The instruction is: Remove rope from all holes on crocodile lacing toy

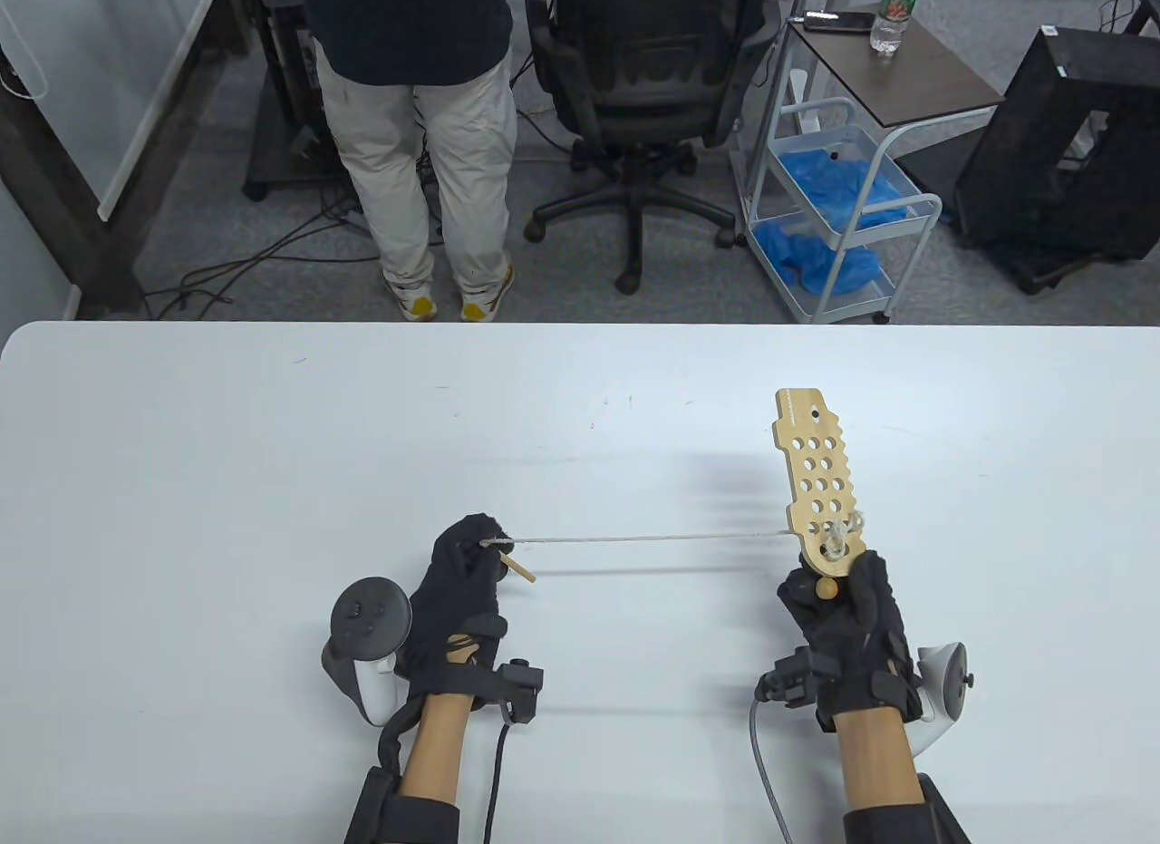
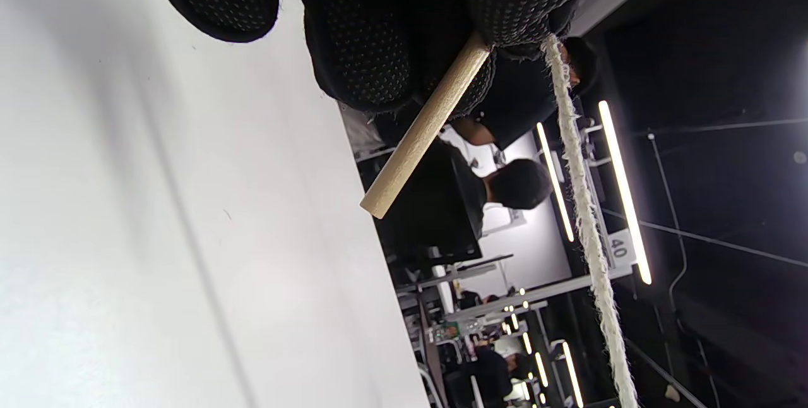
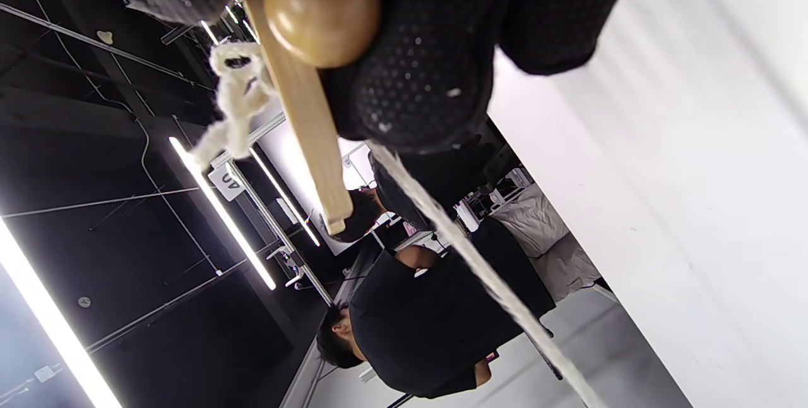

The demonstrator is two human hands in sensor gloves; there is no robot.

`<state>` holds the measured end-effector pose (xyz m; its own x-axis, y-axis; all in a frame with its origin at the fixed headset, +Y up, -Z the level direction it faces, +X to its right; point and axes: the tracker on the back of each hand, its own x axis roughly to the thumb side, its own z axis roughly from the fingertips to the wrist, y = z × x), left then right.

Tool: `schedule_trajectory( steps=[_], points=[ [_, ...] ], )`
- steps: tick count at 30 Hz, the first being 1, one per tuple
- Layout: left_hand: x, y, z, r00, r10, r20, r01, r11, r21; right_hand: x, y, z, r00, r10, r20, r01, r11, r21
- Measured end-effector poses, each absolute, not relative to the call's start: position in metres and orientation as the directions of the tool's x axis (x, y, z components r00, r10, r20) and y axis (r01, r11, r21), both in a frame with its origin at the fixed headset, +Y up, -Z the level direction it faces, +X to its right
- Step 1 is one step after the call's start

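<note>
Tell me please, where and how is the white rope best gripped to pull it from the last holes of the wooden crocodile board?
Probably grip the white rope close to the wooden crocodile board, coming from its left side. There it runs taut and bare to the left hand, which pinches the far end beside the wooden needle stick. A knot-like loop sits at the lowest holes, just above the right hand that holds the board.

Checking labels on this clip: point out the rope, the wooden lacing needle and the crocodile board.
rope point(image 1: 634, 540): table view, middle of the taut span between the hands.
wooden lacing needle point(image 2: 424, 130): left wrist view, mid-shaft.
crocodile board point(image 1: 797, 436): table view, bare wood beside the holes.
</note>
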<state>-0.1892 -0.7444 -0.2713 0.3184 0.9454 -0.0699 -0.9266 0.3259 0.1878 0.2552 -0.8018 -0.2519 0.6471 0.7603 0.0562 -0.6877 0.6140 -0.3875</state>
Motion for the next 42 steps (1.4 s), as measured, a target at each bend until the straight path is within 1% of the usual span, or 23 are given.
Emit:
schedule_trajectory(
  steps=[4,9,22,32,36,42],
  points=[
    [-0.193,-0.746,-0.271,0.313,0.946,-0.082,-0.925,0.324,0.199,0.257,-0.802,-0.251,0.656,0.751,0.067,-0.673,0.624,-0.397],
    [-0.197,-0.748,-0.27,0.285,0.953,-0.1,-0.926,0.301,0.227,0.261,-0.802,-0.247,0.633,0.769,0.094,-0.659,0.598,-0.455],
    [-0.205,-0.751,-0.269,0.261,0.957,-0.128,-0.921,0.287,0.264,0.261,-0.799,-0.244,0.625,0.775,0.093,-0.655,0.586,-0.477],
    [-0.212,-0.754,-0.265,0.177,0.975,-0.131,-0.924,0.211,0.32,0.262,-0.798,-0.242,0.624,0.777,0.084,-0.646,0.573,-0.504],
    [-0.215,-0.756,-0.264,0.134,0.982,-0.135,-0.925,0.173,0.337,0.265,-0.798,-0.239,0.606,0.792,0.068,-0.644,0.54,-0.543],
    [-0.217,-0.757,-0.263,0.112,0.983,-0.145,-0.921,0.158,0.355,0.27,-0.795,-0.236,0.554,0.831,0.048,-0.657,0.472,-0.589]
  ],
)
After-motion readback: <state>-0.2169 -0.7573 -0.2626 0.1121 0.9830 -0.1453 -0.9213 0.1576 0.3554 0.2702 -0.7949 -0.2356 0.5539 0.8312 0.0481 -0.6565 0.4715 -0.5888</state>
